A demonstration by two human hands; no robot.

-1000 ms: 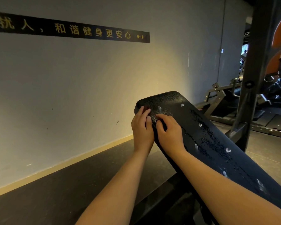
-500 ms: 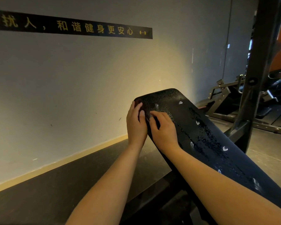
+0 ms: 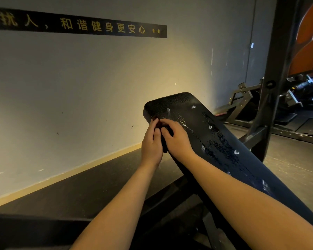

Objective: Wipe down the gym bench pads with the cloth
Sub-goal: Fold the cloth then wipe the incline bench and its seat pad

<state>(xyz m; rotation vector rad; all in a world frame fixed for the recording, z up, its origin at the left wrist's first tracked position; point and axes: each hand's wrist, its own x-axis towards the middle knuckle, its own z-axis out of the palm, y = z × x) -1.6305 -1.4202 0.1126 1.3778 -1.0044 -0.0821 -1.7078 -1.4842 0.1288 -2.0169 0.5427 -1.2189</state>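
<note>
Two big surfaces fill most of the view: a pale wall (image 3: pixel 79 105) carrying a black lettered strip (image 3: pixel 79 27), and the dark floor (image 3: pixel 76 192) below it. Next in size is the bench pad (image 3: pixel 224 145), a long black cushion that slopes up from the lower right to a rounded top end near the middle of the view. A dark steel upright (image 3: pixel 276 69) stands behind it on the right, with other gym machines beyond.

Both forearms reach in from below and meet at the pad's upper left edge. The left hand (image 3: pixel 151 143) lies against the side of the pad, fingers pointing up along it. The right hand (image 3: pixel 178 141) sits on the top face just beside it, knuckles bent and fingertips down on the vinyl. The two thumbs are close together. Whether either hand is pinching anything cannot be told: no cloth can be clearly made out, and the dark shape between the hands may be only the pad's own side.

Beads and streaks of liquid (image 3: pixel 193 106) glisten along the whole pad, from the top end down to the lower right.

By that wetness, the wiping looks barely begun, with work in hand at the top corner. The next move likely calls for firm, flat pressure drawn down the length of the slope in overlapping passes, taking in the side edges too.
</note>
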